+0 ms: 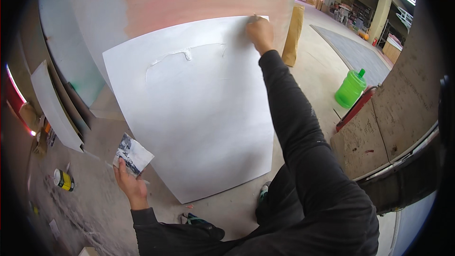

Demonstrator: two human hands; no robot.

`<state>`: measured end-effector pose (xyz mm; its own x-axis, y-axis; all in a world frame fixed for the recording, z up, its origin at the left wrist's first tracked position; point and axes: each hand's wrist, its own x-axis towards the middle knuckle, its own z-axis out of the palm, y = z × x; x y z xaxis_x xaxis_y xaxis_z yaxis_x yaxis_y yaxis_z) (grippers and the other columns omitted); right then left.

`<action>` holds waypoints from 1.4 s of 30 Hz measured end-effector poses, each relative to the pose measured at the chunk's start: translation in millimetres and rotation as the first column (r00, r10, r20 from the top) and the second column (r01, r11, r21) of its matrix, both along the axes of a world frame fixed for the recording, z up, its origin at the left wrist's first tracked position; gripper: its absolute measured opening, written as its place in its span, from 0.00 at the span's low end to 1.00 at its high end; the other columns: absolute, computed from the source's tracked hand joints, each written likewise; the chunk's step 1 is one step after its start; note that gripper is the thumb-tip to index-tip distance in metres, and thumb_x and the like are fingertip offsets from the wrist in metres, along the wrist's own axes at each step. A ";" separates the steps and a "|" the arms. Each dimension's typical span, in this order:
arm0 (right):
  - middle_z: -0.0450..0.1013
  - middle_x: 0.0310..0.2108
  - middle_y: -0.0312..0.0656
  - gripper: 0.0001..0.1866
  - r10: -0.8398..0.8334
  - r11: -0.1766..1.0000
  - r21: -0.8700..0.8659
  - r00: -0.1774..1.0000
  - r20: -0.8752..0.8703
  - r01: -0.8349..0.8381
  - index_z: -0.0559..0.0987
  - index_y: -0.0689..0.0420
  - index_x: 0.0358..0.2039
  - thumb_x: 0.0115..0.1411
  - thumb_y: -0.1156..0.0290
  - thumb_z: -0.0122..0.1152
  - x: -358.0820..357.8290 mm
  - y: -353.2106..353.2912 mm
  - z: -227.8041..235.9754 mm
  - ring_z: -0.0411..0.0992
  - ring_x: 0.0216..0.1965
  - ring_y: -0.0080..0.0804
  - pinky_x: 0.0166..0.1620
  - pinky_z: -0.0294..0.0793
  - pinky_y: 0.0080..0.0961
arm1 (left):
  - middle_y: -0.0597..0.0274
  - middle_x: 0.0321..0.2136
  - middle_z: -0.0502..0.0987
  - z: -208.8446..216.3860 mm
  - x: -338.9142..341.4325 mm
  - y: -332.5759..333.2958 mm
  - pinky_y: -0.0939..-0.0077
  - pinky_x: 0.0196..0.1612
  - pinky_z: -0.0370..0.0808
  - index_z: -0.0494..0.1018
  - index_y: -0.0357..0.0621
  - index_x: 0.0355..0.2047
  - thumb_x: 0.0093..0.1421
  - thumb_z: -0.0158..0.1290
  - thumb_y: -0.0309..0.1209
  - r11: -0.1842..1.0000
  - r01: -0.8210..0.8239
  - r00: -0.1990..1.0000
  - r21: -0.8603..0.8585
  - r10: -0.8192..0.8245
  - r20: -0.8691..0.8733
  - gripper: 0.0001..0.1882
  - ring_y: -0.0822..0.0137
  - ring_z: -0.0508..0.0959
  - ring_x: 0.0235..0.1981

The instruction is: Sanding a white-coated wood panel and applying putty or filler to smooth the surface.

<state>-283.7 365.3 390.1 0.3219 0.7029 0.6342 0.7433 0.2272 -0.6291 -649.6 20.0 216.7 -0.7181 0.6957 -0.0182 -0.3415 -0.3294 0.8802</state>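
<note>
Right hand (pixel 259 32) at upright white panel (pixel 199 114) top corner.

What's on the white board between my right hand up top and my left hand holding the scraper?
In the head view, a raised streak of white putty crosses the white board below the right hand. Below it, the board is bare down to the left hand.

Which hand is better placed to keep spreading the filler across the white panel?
Probably the right hand: it is already pressed to the white panel at its top edge, near the filler ridge. The left hand holds a smeared board off the panel's lower corner.
</note>
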 end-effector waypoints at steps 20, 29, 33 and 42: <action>0.71 0.41 0.50 0.20 -0.112 0.921 0.387 0.920 0.376 -0.046 0.72 0.66 0.50 0.57 0.70 0.51 -90.1 -38.6 -15.8 0.70 0.41 0.46 0.43 0.69 0.41 | 0.63 0.48 0.73 1.6 11.0 7.4 0.64 0.36 0.75 0.65 0.50 0.53 0.65 0.47 0.40 1.000 0.022 1.000 0.005 -0.022 -0.022 0.18 0.64 0.77 0.45; 0.73 0.42 0.56 0.23 0.317 0.899 0.135 0.833 0.453 -0.416 0.75 0.63 0.48 0.49 0.81 0.49 -56.9 -68.4 -73.1 0.72 0.41 0.56 0.46 0.72 0.44 | 0.63 0.47 0.73 -0.9 7.3 9.1 0.67 0.34 0.75 0.65 0.50 0.53 0.65 0.48 0.41 0.998 0.038 0.999 0.049 -0.038 -0.009 0.18 0.65 0.77 0.43; 0.75 0.38 0.60 0.19 0.051 0.990 0.113 0.973 0.226 -0.078 0.77 0.63 0.44 0.51 0.76 0.50 -3.1 -41.7 -31.6 0.73 0.39 0.60 0.46 0.73 0.46 | 0.63 0.47 0.73 3.9 12.3 7.2 0.67 0.33 0.75 0.65 0.49 0.53 0.65 0.47 0.42 0.998 0.047 0.999 0.030 -0.047 -0.004 0.18 0.66 0.77 0.43; 0.71 0.44 0.56 0.21 0.256 0.966 -0.088 0.934 0.249 -0.241 0.73 0.60 0.48 0.50 0.76 0.52 -94.1 -90.4 -69.3 0.69 0.42 0.61 0.47 0.73 0.48 | 0.64 0.46 0.74 1.0 11.1 11.1 0.68 0.29 0.76 0.65 0.50 0.52 0.66 0.47 0.41 0.998 0.065 0.998 0.022 -0.064 -0.020 0.18 0.66 0.78 0.42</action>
<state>-377.8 274.9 320.7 -0.0356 0.7758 0.6300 0.8051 0.3957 -0.4418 -638.5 31.1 217.7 -0.6719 0.7406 0.0120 -0.3455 -0.3277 0.8794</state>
